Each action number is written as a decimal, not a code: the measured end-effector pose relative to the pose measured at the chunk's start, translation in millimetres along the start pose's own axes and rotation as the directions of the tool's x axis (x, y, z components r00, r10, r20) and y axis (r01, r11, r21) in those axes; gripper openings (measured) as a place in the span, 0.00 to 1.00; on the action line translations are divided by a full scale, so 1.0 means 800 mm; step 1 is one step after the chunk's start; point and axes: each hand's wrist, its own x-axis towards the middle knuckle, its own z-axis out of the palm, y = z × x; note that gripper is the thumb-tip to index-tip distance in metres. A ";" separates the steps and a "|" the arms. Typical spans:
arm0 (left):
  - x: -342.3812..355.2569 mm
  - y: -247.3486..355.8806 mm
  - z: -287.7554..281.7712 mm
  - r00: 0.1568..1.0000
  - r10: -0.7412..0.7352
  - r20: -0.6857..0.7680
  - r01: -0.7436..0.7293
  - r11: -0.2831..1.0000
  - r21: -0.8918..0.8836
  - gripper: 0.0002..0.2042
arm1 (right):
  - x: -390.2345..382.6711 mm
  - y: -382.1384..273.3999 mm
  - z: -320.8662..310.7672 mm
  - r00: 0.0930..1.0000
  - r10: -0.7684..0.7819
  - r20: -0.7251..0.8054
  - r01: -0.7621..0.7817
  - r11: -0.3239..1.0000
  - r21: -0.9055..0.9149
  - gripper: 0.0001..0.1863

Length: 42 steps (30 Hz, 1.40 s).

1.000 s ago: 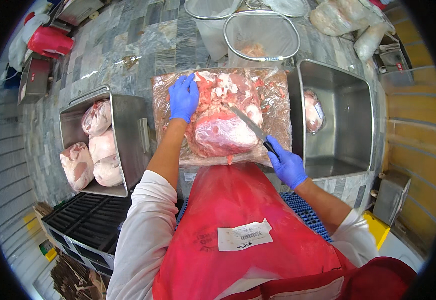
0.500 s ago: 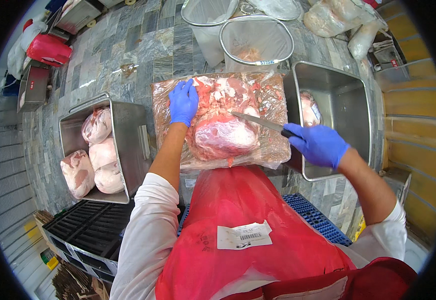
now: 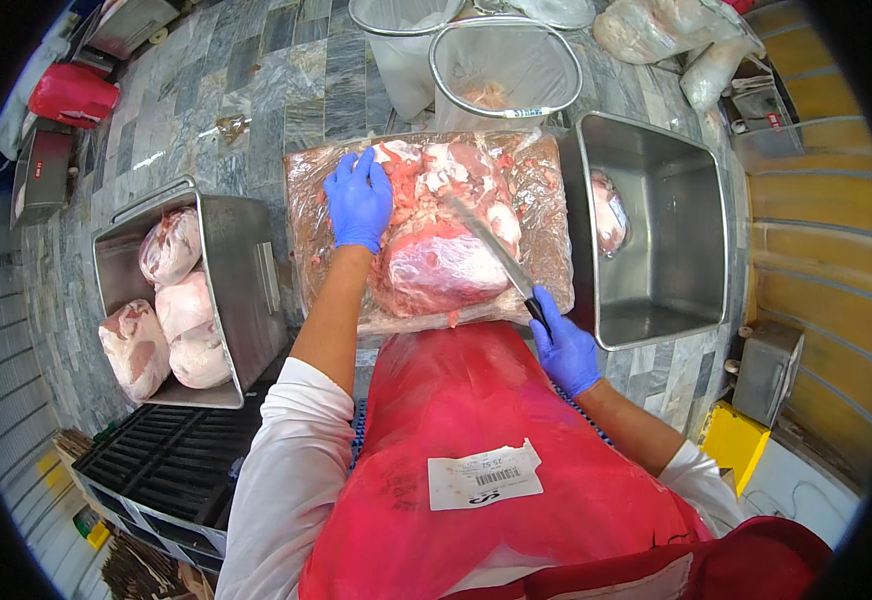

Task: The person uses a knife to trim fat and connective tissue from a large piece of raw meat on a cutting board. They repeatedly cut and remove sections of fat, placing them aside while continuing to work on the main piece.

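Observation:
A large piece of raw pink meat with white fat lies on a plastic-covered board, with ragged scraps around its upper part. My left hand, in a blue glove, rests open at the meat's upper left, fingers spread and slightly bent on it. In my gloved right hand, closed on the black handle, is a long knife; its blade angles up-left over the middle of the meat, its tip among the ragged fat.
A steel tub at left holds several whole meat pieces; another at right holds one wrapped piece. Lined bins stand beyond the board, bagged items at top right, black crates at lower left.
Half a second ago my right hand was farther right with the knife flatter; it has come back down and left, the blade steeper. My left hand stays on the meat.

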 end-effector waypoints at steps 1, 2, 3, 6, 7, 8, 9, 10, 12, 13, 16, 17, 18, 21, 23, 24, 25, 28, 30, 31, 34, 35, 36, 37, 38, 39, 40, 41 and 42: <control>-0.001 0.004 0.000 1.000 -0.007 0.001 0.007 1.000 -0.016 0.20 | -0.005 0.028 0.029 0.997 -0.023 -0.073 0.036 0.981 0.189 0.30; -0.003 0.004 -0.001 1.000 -0.018 -0.003 0.018 1.000 -0.024 0.20 | -0.007 0.051 0.051 0.989 -0.039 -0.144 0.090 0.924 0.371 0.31; -0.005 0.001 -0.002 1.000 -0.024 -0.011 0.024 0.999 -0.034 0.20 | -0.004 0.047 0.055 0.991 -0.047 -0.129 0.106 0.858 0.503 0.31; -0.011 -0.009 -0.004 1.000 -0.022 -0.022 0.021 0.999 -0.047 0.20 | -0.014 0.036 0.015 0.999 -0.052 -0.001 0.044 0.824 0.565 0.31; -0.011 -0.014 -0.006 1.000 -0.013 -0.022 0.012 0.999 -0.040 0.20 | -0.017 0.014 -0.031 0.987 -0.002 0.162 -0.086 0.840 0.536 0.32; -0.011 -0.014 -0.007 1.000 0.004 -0.014 -0.004 0.999 -0.039 0.20 | -0.019 0.010 -0.048 0.993 -0.036 0.114 -0.032 0.837 0.546 0.30; -0.012 -0.014 -0.008 1.000 0.002 -0.013 -0.002 1.000 -0.030 0.20 | -0.018 0.010 -0.060 0.995 -0.075 0.070 0.024 0.836 0.549 0.29; -0.011 -0.011 -0.008 1.000 0.006 -0.013 -0.006 1.000 -0.024 0.20 | -0.016 0.011 -0.074 0.993 -0.114 0.020 0.084 0.832 0.549 0.28; -0.011 -0.008 -0.008 1.000 0.012 -0.023 -0.013 1.000 -0.015 0.21 | -0.003 0.014 -0.125 0.986 -0.151 0.069 0.126 0.952 0.279 0.25; -0.012 -0.008 -0.008 0.999 0.018 -0.031 -0.018 1.000 -0.016 0.22 | 0.007 0.010 -0.151 0.982 -0.164 0.098 0.150 0.980 0.131 0.23; -0.015 -0.002 -0.013 1.000 0.018 -0.023 -0.018 1.000 -0.014 0.24 | 0.051 -0.020 -0.223 0.952 -0.106 0.288 0.093 0.994 0.057 0.20; -0.015 0.000 -0.016 1.000 0.012 -0.019 -0.012 1.000 -0.012 0.25 | 0.072 -0.034 -0.247 0.934 -0.109 0.340 0.118 0.993 -0.005 0.20; -0.017 0.000 -0.016 1.000 0.017 -0.023 -0.018 0.999 -0.036 0.26 | 0.092 -0.055 -0.270 0.915 -0.103 0.390 0.141 0.988 -0.070 0.19; -0.019 -0.001 -0.015 0.999 0.017 -0.042 -0.020 0.997 -0.074 0.27 | 0.158 -0.120 -0.322 0.838 -0.119 0.532 0.281 0.930 -0.235 0.17; -0.020 -0.001 -0.015 0.998 -0.004 -0.057 -0.001 0.997 -0.073 0.26 | 0.197 -0.160 -0.332 0.782 -0.067 0.620 0.332 0.887 -0.322 0.16; -0.020 0.002 -0.014 0.999 -0.004 -0.054 0.001 0.998 -0.065 0.26 | 0.211 -0.176 -0.333 0.761 -0.006 0.649 0.316 0.877 -0.362 0.16; -0.020 0.006 -0.014 0.999 -0.004 -0.050 0.001 0.998 -0.059 0.25 | 0.218 -0.184 -0.332 0.737 0.058 0.674 0.301 0.865 -0.402 0.16; -0.023 0.011 -0.015 0.998 0.008 -0.070 -0.011 0.999 -0.041 0.24 | 0.206 -0.200 -0.325 0.759 0.188 0.623 0.104 0.910 -0.401 0.15; -0.024 0.011 -0.016 0.997 0.001 -0.082 -0.004 0.999 -0.039 0.24 | 0.185 -0.185 -0.314 0.812 0.123 0.571 0.099 0.934 -0.343 0.16; -0.024 0.011 -0.017 0.997 -0.008 -0.079 0.004 0.999 -0.046 0.25 | 0.172 -0.172 -0.307 0.836 0.091 0.541 0.097 0.946 -0.310 0.16; -0.025 0.010 -0.019 0.997 0.008 -0.082 -0.012 0.999 -0.045 0.24 | 0.127 -0.135 -0.278 0.902 -0.033 0.430 0.175 0.939 -0.296 0.18; -0.023 0.010 -0.020 0.996 0.022 -0.089 -0.025 0.999 -0.036 0.24 | 0.108 -0.117 -0.259 0.911 -0.119 0.394 0.253 0.917 -0.308 0.20; -0.024 0.009 -0.022 0.997 0.027 -0.077 -0.031 0.998 -0.052 0.23 | 0.084 -0.098 -0.235 0.913 -0.200 0.355 0.321 0.890 -0.324 0.22; -0.022 0.006 -0.023 0.997 0.030 -0.071 -0.035 0.997 -0.063 0.22 | 0.066 -0.083 -0.212 0.921 -0.236 0.309 0.335 0.885 -0.323 0.24; -0.023 0.004 -0.023 0.998 0.033 -0.060 -0.037 0.997 -0.073 0.22 | 0.048 -0.075 -0.186 0.947 -0.159 0.279 0.259 0.892 -0.370 0.25; -0.023 0.006 -0.018 0.998 0.038 -0.059 -0.043 0.994 -0.096 0.21 | 0.046 -0.062 -0.157 0.954 -0.155 0.256 0.228 0.930 -0.288 0.26; -0.024 0.007 -0.015 0.998 0.034 -0.058 -0.040 0.993 -0.110 0.21 | 0.048 -0.050 -0.131 0.957 -0.158 0.243 0.208 0.958 -0.198 0.28; -0.022 0.003 -0.016 0.998 0.033 -0.061 -0.040 0.992 -0.122 0.20 | 0.044 -0.044 -0.116 0.965 -0.145 0.219 0.188 0.963 -0.195 0.28; -0.023 0.000 -0.016 0.996 0.050 -0.080 -0.058 0.994 -0.097 0.20 | 0.037 -0.036 -0.105 0.972 -0.128 0.196 0.167 0.966 -0.198 0.29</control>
